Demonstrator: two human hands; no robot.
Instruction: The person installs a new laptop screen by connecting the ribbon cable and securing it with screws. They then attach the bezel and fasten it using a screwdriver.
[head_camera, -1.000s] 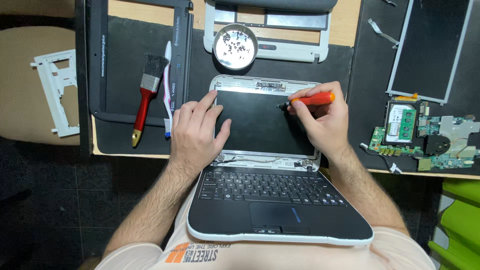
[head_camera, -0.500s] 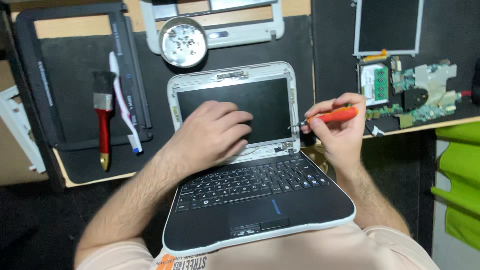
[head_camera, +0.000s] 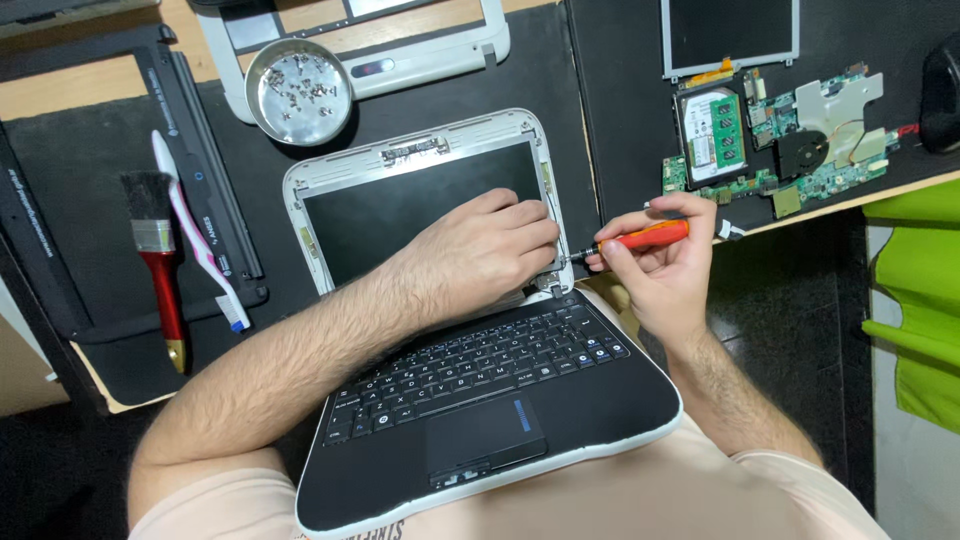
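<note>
A small white and black laptop (head_camera: 470, 400) rests on my lap, its lid open flat onto the desk edge and the screen bezel removed. My left hand (head_camera: 480, 255) lies on the bare dark screen panel (head_camera: 390, 215), fingers pressing at its right edge. My right hand (head_camera: 655, 265) grips an orange-handled screwdriver (head_camera: 640, 238), held sideways with its tip against the lid's lower right side near the hinge.
A round metal dish (head_camera: 298, 90) of several screws sits behind the lid, beside a white bezel frame (head_camera: 420, 55). A red-handled brush (head_camera: 158, 260) and a toothbrush (head_camera: 195, 235) lie left. A circuit board (head_camera: 780, 135) and loose screen panel (head_camera: 730, 35) lie right.
My left hand slid across the screen to its right edge. My right hand dropped from the lid's upper right to its lower right side with the screwdriver. The camera view shifted.
</note>
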